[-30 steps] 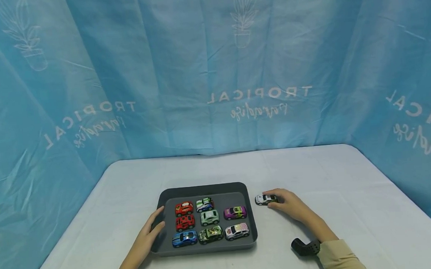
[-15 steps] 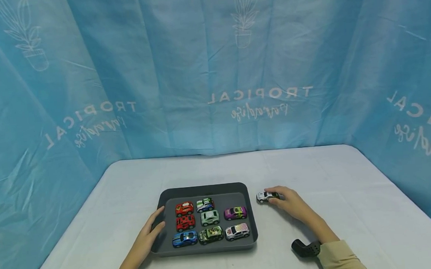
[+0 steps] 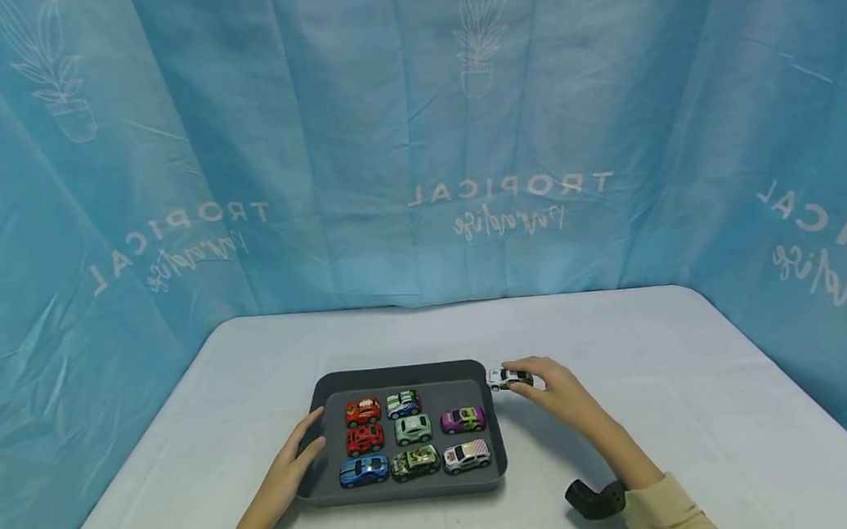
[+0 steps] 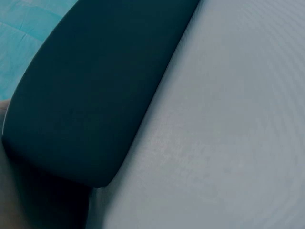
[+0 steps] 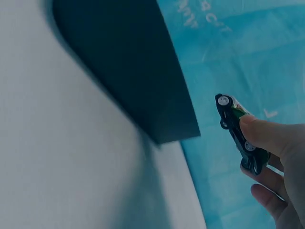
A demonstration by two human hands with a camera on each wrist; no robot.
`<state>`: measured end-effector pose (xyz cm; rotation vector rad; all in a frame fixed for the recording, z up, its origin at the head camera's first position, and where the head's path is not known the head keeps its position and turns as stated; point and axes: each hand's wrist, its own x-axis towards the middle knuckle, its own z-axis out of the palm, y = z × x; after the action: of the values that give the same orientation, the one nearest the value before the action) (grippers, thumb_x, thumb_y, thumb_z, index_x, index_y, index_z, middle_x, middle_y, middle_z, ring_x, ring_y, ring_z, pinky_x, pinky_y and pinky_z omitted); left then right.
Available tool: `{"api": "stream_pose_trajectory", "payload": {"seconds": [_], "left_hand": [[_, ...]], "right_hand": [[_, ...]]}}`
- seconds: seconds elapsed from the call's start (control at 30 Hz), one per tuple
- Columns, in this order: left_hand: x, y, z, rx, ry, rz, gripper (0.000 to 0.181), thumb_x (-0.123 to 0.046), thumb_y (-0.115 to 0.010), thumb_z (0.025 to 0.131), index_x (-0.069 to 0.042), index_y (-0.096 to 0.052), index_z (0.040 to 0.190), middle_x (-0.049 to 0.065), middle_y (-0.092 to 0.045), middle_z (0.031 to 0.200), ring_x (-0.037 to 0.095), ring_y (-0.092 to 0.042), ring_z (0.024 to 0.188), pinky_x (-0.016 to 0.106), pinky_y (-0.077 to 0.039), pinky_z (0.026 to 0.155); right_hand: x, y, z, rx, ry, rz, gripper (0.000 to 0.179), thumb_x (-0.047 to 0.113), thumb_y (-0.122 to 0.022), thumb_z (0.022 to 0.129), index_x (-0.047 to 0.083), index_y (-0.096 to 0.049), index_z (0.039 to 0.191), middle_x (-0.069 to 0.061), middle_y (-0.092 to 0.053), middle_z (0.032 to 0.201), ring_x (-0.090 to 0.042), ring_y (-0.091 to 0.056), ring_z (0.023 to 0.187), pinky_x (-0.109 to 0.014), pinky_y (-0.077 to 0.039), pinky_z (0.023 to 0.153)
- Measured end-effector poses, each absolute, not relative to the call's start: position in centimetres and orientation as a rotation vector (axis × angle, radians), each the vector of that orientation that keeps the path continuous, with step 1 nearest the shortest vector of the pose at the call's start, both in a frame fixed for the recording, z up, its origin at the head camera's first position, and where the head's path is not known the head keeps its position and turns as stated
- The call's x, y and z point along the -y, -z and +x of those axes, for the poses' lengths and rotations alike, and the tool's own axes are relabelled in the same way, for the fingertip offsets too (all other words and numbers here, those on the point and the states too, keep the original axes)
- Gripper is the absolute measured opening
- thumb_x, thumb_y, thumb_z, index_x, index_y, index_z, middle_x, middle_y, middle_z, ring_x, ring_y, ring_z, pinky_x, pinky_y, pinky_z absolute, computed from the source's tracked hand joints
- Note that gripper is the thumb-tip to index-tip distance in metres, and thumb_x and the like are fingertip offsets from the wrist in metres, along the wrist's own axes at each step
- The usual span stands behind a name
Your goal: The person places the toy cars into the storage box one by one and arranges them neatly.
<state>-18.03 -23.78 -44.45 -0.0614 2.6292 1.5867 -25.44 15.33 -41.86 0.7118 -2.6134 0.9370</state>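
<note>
A dark grey tray (image 3: 394, 375) lies on the table with several toy cars on its floor. My left hand (image 3: 283, 475) rests against the tray's left side, its extended fingers and thumb at the rim. My right hand (image 3: 561, 394) pinches a white and black toy car (image 3: 501, 379) between thumb and fingers, just off the tray's back right corner. In the right wrist view the held car (image 5: 233, 124) is raised, wheels and underside showing, with the thumb on its side. The left wrist view shows mainly the tray's outer wall (image 4: 95, 95).
Inside the tray, red cars (image 3: 364, 439) stand at the left, a blue car (image 3: 364, 470) at the front left, green cars (image 3: 413, 429) in the middle, and a purple car (image 3: 462, 420) and a white-pink car (image 3: 467, 456) at the right. Blue curtains (image 3: 414, 134) surround the white table (image 3: 619, 324).
My right hand has lifted the white and black car from the table and carried it leftward and back to the tray's right rim. The left hand and the tray have stayed in place.
</note>
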Motion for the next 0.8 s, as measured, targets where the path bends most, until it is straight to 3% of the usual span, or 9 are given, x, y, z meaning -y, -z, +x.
{"api": "stream_pose_trajectory", "payload": {"seconds": [0.33, 0.53, 0.8], "left_hand": [[23.9, 44.5, -18.1, -2.657, -1.596, -0.019, 0.055, -0.038, -0.041, 0.095, -0.018, -0.024, 0.143, 0.017, -0.015, 0.152, 0.042, -0.008, 0.139, 0.066, -0.01, 0.107], [24.1, 44.4, -18.1, -2.672, -1.595, -0.01, 0.054, -0.037, -0.041, 0.095, -0.018, -0.025, 0.143, 0.017, -0.016, 0.152, 0.042, -0.009, 0.139, 0.066, -0.01, 0.106], [23.9, 44.7, -18.0, -2.668, -1.592, -0.011, 0.055, -0.038, -0.041, 0.095, -0.016, -0.025, 0.143, 0.017, -0.016, 0.151, 0.042, -0.009, 0.139, 0.066, -0.01, 0.107]], "right_hand": [[-12.0, 41.0, -24.1, 2.589, -0.893, 0.815, 0.036, 0.023, -0.065, 0.082, 0.015, -0.062, 0.117, -0.003, -0.064, 0.114, -0.024, -0.057, 0.108, -0.044, -0.047, 0.092], [-10.2, 40.9, -25.5, 2.567, -0.778, 0.983, 0.036, 0.024, -0.063, 0.083, 0.015, -0.061, 0.118, -0.002, -0.065, 0.114, -0.02, -0.059, 0.107, -0.043, -0.047, 0.093], [-8.1, 41.8, -27.4, 2.722, -0.737, 0.964, 0.035, 0.024, -0.063, 0.083, 0.016, -0.061, 0.118, -0.002, -0.064, 0.117, -0.021, -0.058, 0.109, -0.049, -0.036, 0.099]]}}
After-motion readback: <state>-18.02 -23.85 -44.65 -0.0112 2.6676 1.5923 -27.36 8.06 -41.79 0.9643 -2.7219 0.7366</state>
